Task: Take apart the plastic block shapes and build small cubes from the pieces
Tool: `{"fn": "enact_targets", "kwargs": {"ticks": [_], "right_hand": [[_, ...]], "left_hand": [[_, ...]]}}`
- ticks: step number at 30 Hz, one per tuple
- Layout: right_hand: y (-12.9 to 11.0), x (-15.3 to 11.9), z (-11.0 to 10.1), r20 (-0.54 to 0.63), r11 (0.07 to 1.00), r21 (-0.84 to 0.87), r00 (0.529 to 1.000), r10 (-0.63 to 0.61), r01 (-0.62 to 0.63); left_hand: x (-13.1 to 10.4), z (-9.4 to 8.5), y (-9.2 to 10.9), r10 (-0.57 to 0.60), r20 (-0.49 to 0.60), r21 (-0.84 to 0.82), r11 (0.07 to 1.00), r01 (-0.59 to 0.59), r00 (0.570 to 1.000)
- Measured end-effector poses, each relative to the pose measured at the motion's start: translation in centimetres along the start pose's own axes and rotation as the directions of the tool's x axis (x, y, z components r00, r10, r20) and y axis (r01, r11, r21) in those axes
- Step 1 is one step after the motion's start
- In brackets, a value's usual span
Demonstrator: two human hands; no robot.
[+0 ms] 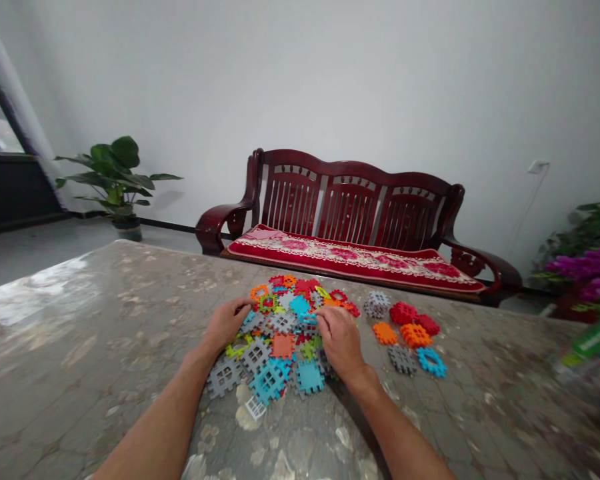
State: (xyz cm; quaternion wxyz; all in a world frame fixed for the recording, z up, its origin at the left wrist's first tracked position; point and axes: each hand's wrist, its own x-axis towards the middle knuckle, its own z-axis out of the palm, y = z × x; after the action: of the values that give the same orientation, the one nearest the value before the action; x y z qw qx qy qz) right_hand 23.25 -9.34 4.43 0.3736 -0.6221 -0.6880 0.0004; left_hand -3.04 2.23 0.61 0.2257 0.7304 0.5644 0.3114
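Observation:
A heap of interlocking plastic building tiles in blue, grey, red, orange and green lies on the table between my hands. My left hand (228,324) rests at the heap's left edge, fingers loosely bent, with a gap between thumb and forefinger and nothing visible held. My right hand (341,339) is closed at the right side of the heap, pinching a blue tile (308,319) seen nearly edge-on. Nearer me lie a light blue square tile (310,377), a salmon tile (283,345), a blue window tile (270,380) and grey window tiles (225,377).
Right of the heap stand small groups: grey tiles (377,304), red tiles (403,313), orange tiles (415,335), a dark grey tile (402,359) and a blue ring tile (431,362). A small white window piece (255,407) lies in front. A wooden bench (353,207) stands behind the table (105,373).

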Motion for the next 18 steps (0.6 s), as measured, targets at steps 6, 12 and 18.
{"fn": "enact_targets", "kwargs": {"ticks": [6,12,18], "right_hand": [[2.9,0.7,-0.1,-0.04,0.919,0.322,0.967,0.251,-0.226],[4.7,0.8,0.0,-0.046,0.891,0.359,0.948,0.314,-0.278],[5.7,0.8,-0.2,-0.082,0.932,0.279,0.961,0.264,-0.233]], "left_hand": [[0.0,0.0,0.0,0.019,-0.005,-0.013,1.0,-0.019,1.0],[0.0,0.2,-0.1,0.029,-0.032,-0.029,0.999,-0.03,0.999],[-0.1,0.1,0.0,0.02,-0.027,-0.027,0.999,-0.02,0.999]]}}
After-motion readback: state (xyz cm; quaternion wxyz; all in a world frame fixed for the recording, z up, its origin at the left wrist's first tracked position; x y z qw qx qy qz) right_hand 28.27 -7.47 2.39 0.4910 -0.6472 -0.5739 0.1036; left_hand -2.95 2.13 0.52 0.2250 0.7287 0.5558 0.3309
